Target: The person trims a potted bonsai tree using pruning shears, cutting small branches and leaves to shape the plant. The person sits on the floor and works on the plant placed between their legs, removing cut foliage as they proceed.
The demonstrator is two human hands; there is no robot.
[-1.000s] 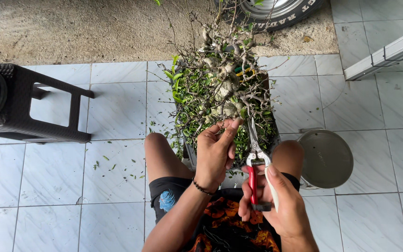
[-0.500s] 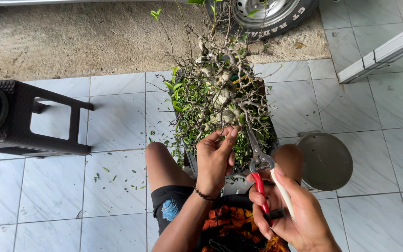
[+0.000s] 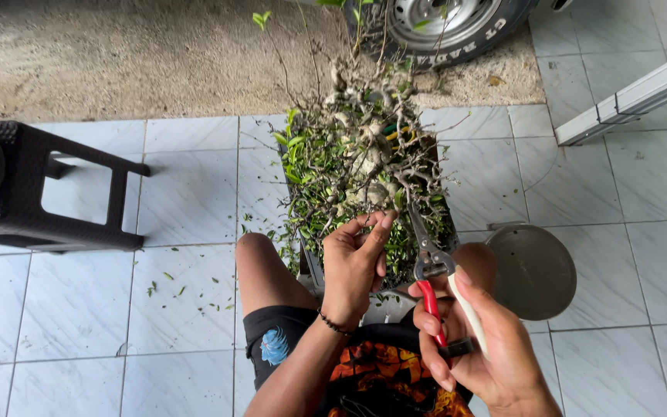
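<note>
Head view: left hand [image 3: 354, 266] pinches potted bonsai [image 3: 364, 174] twig; right hand [image 3: 484, 347] grips shears [image 3: 438, 289].

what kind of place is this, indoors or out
Probably outdoors, a tiled porch or carport beside a home's driveway. Pale floor tiles meet rough concrete ground, a vehicle tyre stands on that ground, and a potted bonsai-like plant is being pruned there.

- The grey rectangular plant tray [image 3: 312, 270] was almost wholly buried under the gnarled bonsai's twigs and leaves [image 3: 364, 170].
- I couldn't see the tips of the red-and-white-handled pruning shears [image 3: 434, 278]; they vanished among the twigs.
- The frame's top edge cut off the black car tyre [image 3: 457, 27], and the left edge cut the black plastic stool [image 3: 48, 193].
- My right hand [image 3: 488, 347] ran off the bottom edge.
</note>
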